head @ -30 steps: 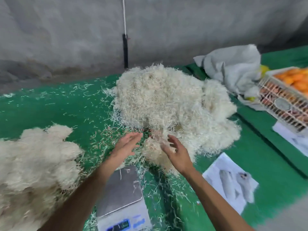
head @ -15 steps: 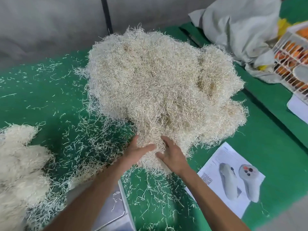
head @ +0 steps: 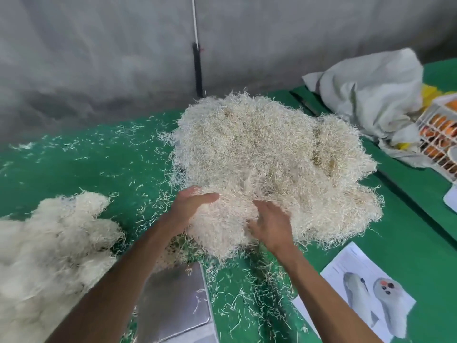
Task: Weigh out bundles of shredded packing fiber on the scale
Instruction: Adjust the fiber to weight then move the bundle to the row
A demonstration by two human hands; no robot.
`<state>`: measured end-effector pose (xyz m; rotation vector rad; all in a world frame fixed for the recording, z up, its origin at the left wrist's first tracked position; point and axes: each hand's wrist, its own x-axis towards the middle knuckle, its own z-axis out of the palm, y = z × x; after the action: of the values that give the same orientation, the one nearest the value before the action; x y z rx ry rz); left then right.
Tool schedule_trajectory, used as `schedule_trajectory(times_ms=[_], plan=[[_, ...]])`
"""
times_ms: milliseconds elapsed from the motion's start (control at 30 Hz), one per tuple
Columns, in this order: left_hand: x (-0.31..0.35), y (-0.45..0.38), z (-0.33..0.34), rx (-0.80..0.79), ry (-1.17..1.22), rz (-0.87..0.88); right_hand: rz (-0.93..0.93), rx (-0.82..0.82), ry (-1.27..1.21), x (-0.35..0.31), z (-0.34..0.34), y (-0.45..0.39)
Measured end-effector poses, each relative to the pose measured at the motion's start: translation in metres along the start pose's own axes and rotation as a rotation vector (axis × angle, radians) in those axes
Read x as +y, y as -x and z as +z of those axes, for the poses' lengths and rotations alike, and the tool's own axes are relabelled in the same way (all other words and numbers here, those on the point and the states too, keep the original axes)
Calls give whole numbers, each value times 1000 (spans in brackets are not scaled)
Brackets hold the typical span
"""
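Head view: left hand (head: 195, 201) and right hand (head: 270, 225) cupped, fingers sunk into near edge of main fiber pile (head: 272, 164), bracketing a clump; firm grasp could not be confirmed. Scale (head: 173, 300) lay directly below and nearer the body, under left forearm.

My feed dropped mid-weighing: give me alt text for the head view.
Both hands, left hand and right hand, dig into the near edge of the big fiber pile on the green table. The scale pan sits bare below; a smaller fiber heap lies left.
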<state>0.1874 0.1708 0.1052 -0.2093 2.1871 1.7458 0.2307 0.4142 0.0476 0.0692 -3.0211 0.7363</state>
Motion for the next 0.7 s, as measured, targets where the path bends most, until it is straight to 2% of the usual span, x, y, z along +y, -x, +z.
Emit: schedule_trajectory(times_ms=[133, 233, 333, 400, 500, 567, 700], plan=[[35, 26, -41, 148, 179, 15, -12, 93, 68, -28, -22, -10], [56, 36, -62, 253, 418, 50, 52, 121, 87, -45, -39, -18], [75, 43, -75, 233, 544, 101, 17, 97, 133, -68, -55, -24], [87, 44, -70, 163, 500, 139, -124, 107, 122, -93, -67, -26], [108, 48, -51, 43, 396, 205, -310, 153, -68, -133, -79, -31], [121, 51, -40, 12, 339, 242, -279, 132, -139, -143, -86, -38], [139, 53, -53, 152, 275, 277, -173, 99, 140, -118, -96, -56]])
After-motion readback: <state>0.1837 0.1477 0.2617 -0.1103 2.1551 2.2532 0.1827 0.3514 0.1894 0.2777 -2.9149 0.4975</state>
